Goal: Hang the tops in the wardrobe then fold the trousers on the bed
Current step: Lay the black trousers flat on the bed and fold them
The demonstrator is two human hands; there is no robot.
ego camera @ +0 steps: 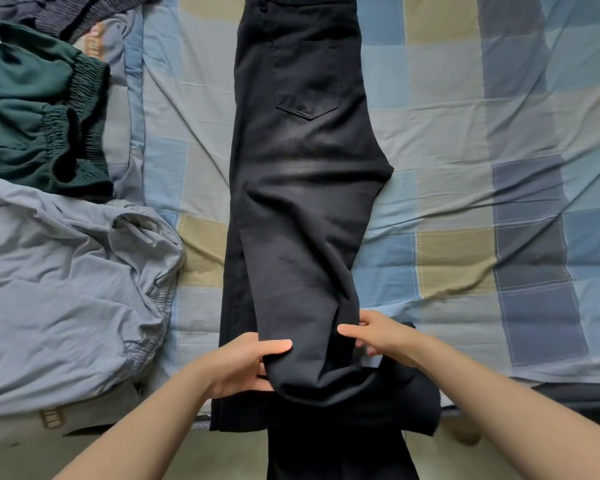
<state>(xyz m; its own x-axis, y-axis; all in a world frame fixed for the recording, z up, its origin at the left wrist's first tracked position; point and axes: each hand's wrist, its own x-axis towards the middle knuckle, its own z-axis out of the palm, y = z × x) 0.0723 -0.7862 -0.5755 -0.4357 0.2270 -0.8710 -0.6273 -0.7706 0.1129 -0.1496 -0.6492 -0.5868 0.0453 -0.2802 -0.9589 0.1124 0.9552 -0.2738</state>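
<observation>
Two hands grip black trousers (302, 188) at lower leg, near bed edge. Left hand (246, 363) pinches left side of leg fabric, thumb on top, fingers underneath. Right hand (378, 336) pinches right side, thumb across top. Between the grips, leg fabric bunches; beyond them, trousers lie lengthwise along checked bedsheet (482, 168), back pocket up. Left of left grip: grey-blue garment (66, 282), dark green garment (32, 109) farther off.

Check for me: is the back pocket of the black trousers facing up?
Yes, the back pocket shows on top of the black trousers, which lie lengthwise along the checked bedspread.
</observation>
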